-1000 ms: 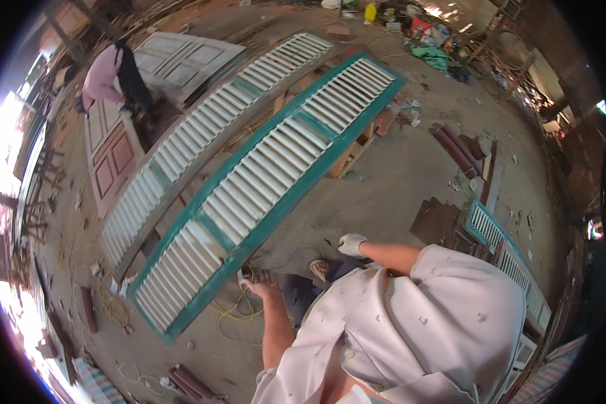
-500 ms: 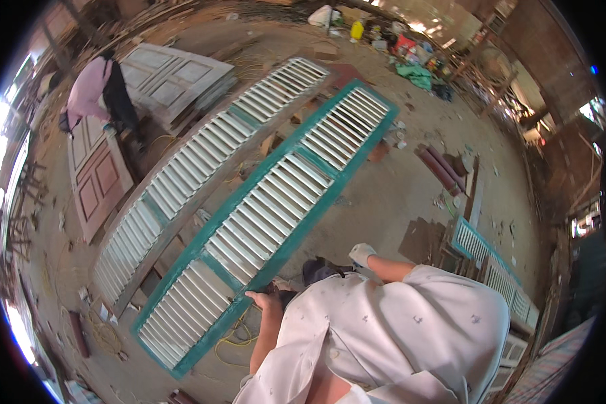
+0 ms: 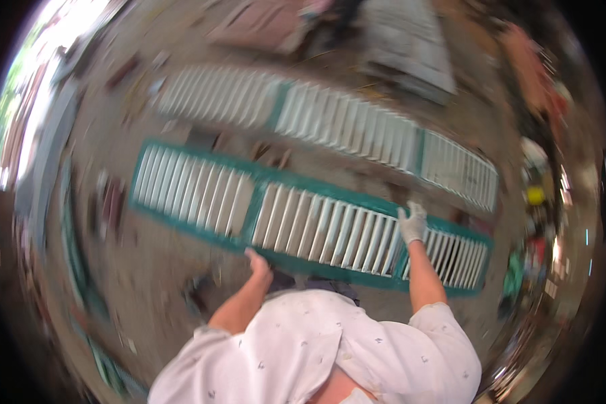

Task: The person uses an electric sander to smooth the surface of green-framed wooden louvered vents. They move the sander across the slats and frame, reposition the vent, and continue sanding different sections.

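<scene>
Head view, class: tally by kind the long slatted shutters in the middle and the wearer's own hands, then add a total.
Shutters: 2 (near shutter, far shutter)
Hands: 2 (left hand, gloved right hand)
Total: 4

From far away, I see the near shutter [image 3: 310, 225] is green with white stripes. The far shutter [image 3: 347, 131] has pale stripes and bits of green. The shirt [image 3: 276, 347] is white with little dark marks (like specks!). The glove [image 3: 414, 222] is whitish.
</scene>
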A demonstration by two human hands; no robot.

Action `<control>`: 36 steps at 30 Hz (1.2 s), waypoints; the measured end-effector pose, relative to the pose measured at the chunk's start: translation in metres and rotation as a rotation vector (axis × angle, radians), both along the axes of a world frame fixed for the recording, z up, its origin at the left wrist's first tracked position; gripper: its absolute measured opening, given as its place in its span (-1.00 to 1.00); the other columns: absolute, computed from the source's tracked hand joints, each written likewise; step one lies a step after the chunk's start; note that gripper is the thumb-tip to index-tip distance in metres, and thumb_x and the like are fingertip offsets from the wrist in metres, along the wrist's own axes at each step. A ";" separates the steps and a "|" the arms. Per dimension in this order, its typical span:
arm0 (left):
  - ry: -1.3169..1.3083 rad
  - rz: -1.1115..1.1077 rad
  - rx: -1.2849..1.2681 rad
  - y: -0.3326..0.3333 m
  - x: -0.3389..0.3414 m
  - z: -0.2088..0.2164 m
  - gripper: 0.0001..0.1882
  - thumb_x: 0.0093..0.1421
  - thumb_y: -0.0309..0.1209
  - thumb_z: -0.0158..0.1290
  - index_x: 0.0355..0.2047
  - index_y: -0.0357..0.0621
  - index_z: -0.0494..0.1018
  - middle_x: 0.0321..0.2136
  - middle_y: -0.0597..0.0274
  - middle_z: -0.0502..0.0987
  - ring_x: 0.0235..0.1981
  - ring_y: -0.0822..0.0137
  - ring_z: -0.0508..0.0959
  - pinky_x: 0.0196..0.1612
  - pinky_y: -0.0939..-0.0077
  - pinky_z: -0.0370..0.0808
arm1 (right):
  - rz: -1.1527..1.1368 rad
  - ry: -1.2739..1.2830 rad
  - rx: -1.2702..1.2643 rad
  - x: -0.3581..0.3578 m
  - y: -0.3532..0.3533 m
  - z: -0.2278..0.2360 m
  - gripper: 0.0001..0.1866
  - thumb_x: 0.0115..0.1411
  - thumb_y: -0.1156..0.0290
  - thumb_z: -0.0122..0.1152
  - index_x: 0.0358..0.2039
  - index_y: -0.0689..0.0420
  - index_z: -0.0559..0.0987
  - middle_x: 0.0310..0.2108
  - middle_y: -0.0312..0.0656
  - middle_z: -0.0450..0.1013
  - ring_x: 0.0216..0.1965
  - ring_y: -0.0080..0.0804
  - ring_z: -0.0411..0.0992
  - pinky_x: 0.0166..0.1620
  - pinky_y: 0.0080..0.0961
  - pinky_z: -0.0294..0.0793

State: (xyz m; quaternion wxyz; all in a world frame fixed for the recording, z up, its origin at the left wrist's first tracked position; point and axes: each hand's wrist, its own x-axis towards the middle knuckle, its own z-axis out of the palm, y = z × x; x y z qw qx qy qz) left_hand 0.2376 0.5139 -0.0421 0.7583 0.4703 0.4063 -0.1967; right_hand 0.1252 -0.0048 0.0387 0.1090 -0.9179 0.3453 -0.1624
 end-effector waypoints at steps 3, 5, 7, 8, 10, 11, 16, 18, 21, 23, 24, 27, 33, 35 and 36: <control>-0.006 0.223 0.238 0.018 -0.022 -0.045 -0.13 0.56 0.35 -0.30 0.45 -0.15 0.31 0.30 0.04 0.48 0.26 0.00 0.49 0.34 -0.05 0.41 | 0.330 0.225 0.110 0.071 0.010 -0.004 -0.42 0.41 -0.18 0.19 0.18 -0.01 0.69 0.19 0.03 0.61 0.28 0.08 0.50 0.37 0.00 0.38; 0.035 0.300 0.231 -0.022 -0.038 -0.038 -0.22 0.60 0.28 -0.29 0.45 -0.11 0.32 0.27 0.04 0.50 0.25 0.02 0.50 0.33 0.00 0.42 | 0.334 0.511 0.300 0.080 -0.005 -0.008 -0.37 0.44 -0.26 0.11 0.17 -0.01 0.69 0.18 0.01 0.62 0.26 0.05 0.53 0.33 0.00 0.42; -0.014 0.360 0.305 -0.022 -0.052 -0.039 -0.24 0.62 0.24 -0.28 0.49 -0.10 0.28 0.29 0.04 0.48 0.28 0.01 0.49 0.35 0.02 0.41 | 0.374 0.593 0.386 0.088 -0.007 -0.005 -0.31 0.45 -0.34 0.04 0.17 -0.01 0.68 0.15 0.02 0.64 0.22 0.07 0.56 0.27 0.01 0.46; -0.042 0.380 0.338 -0.025 -0.059 -0.040 -0.25 0.62 0.22 -0.27 0.51 -0.10 0.26 0.30 0.04 0.48 0.29 0.01 0.48 0.35 0.03 0.41 | 0.384 0.631 0.423 0.089 -0.012 -0.006 -0.28 0.45 -0.38 0.01 0.17 -0.01 0.68 0.13 0.02 0.65 0.20 0.07 0.57 0.25 0.01 0.49; -0.012 0.247 0.523 -0.041 -0.051 -0.030 -0.25 0.64 0.17 -0.32 0.57 -0.09 0.16 0.37 0.02 0.43 0.35 0.00 0.45 0.40 0.05 0.38 | 0.467 0.624 0.505 0.089 -0.049 -0.025 -0.23 0.42 -0.43 0.03 0.07 0.05 0.72 0.01 0.05 0.68 0.09 0.11 0.61 0.15 -0.05 0.54; -0.006 0.169 0.613 -0.049 -0.046 -0.023 -0.25 0.65 0.15 -0.34 0.60 -0.09 0.12 0.41 0.01 0.41 0.37 -0.01 0.43 0.42 0.06 0.37 | 0.477 0.665 0.570 0.093 -0.069 -0.037 -0.22 0.41 -0.44 0.03 0.04 0.07 0.74 -0.01 0.06 0.68 0.06 0.10 0.62 0.13 -0.07 0.54; 0.018 0.451 0.116 -0.057 -0.047 -0.002 -0.04 0.45 0.44 -0.11 0.54 -0.03 0.25 0.34 0.04 0.45 0.27 0.04 0.52 0.29 -0.11 0.46 | 0.429 0.802 0.738 0.117 -0.082 -0.076 -0.37 0.55 -0.21 -0.02 0.21 0.03 0.68 -0.12 0.18 0.64 -0.11 0.12 0.61 0.08 -0.02 0.54; 0.032 0.490 -0.125 -0.063 -0.039 0.010 0.07 0.34 0.56 -0.07 0.53 -0.01 0.28 0.34 0.04 0.46 0.27 0.03 0.51 0.28 -0.19 0.45 | 0.765 0.736 0.497 0.112 -0.099 -0.093 -0.52 0.65 0.20 -0.16 0.47 -0.05 0.45 -0.11 0.20 0.62 -0.10 0.15 0.59 0.08 0.01 0.54; -0.014 0.552 -0.257 -0.073 -0.029 0.019 0.11 0.28 0.63 -0.10 0.48 -0.02 0.38 0.37 0.02 0.46 0.34 -0.06 0.46 0.40 -0.21 0.33 | 0.790 0.683 0.513 0.114 -0.110 -0.096 -0.54 0.61 0.25 -0.23 0.40 0.01 0.41 -0.07 0.23 0.59 -0.10 0.19 0.58 0.06 -0.01 0.53; -0.062 0.582 -0.242 -0.084 -0.023 0.028 0.10 0.30 0.62 -0.11 0.47 -0.04 0.39 0.40 0.02 0.45 0.36 -0.07 0.43 0.43 -0.15 0.29 | 0.520 0.516 0.646 0.103 -0.113 -0.092 -0.35 0.56 -0.14 -0.15 0.07 0.21 0.63 -0.18 0.21 0.64 -0.09 0.16 0.60 0.06 -0.06 0.49; -0.080 0.593 -0.229 -0.085 -0.021 0.033 0.09 0.31 0.61 -0.11 0.47 -0.05 0.40 0.41 0.01 0.45 0.37 -0.08 0.42 0.45 -0.12 0.27 | 0.448 0.467 0.650 0.102 -0.104 -0.083 -0.15 0.54 -0.33 -0.12 -0.09 0.31 0.75 -0.24 0.19 0.66 -0.09 0.15 0.61 0.05 -0.09 0.48; -0.106 0.647 -0.283 -0.068 -0.031 0.010 0.07 0.34 0.57 -0.12 0.50 -0.07 0.36 0.44 0.03 0.42 0.39 -0.06 0.41 0.48 -0.06 0.23 | 0.394 0.449 0.567 0.098 -0.040 -0.014 -0.17 0.49 -0.34 -0.01 -0.28 0.30 0.75 -0.48 -0.03 0.56 -0.38 -0.21 0.52 -0.17 -0.17 0.44; -0.020 0.605 -0.274 -0.071 -0.054 -0.005 0.17 0.29 0.61 -0.12 0.56 -0.09 0.25 0.53 0.02 0.29 0.51 -0.03 0.24 0.54 -0.05 0.12 | 0.414 0.444 0.350 0.090 -0.033 0.037 -0.22 0.48 -0.29 0.06 -0.36 0.31 0.72 -0.58 -0.05 0.49 -0.50 -0.28 0.42 -0.30 -0.15 0.38; -0.007 0.564 -0.247 -0.077 -0.063 -0.004 0.23 0.24 0.64 -0.09 0.59 -0.07 0.19 0.57 -0.02 0.22 0.55 -0.09 0.16 0.56 -0.16 0.06 | 0.532 0.327 0.357 0.089 -0.056 0.029 -0.27 0.49 -0.24 0.08 -0.30 0.27 0.77 -0.54 -0.07 0.56 -0.45 -0.24 0.52 -0.26 -0.17 0.47; -0.005 0.609 -0.152 -0.082 -0.063 -0.004 0.27 0.20 0.66 -0.06 0.61 -0.06 0.15 0.59 -0.03 0.17 0.57 -0.14 0.11 0.55 -0.27 0.01 | 0.590 0.311 0.363 0.102 -0.054 0.025 -0.28 0.49 -0.24 0.08 -0.29 0.27 0.77 -0.53 -0.07 0.56 -0.44 -0.25 0.52 -0.25 -0.18 0.47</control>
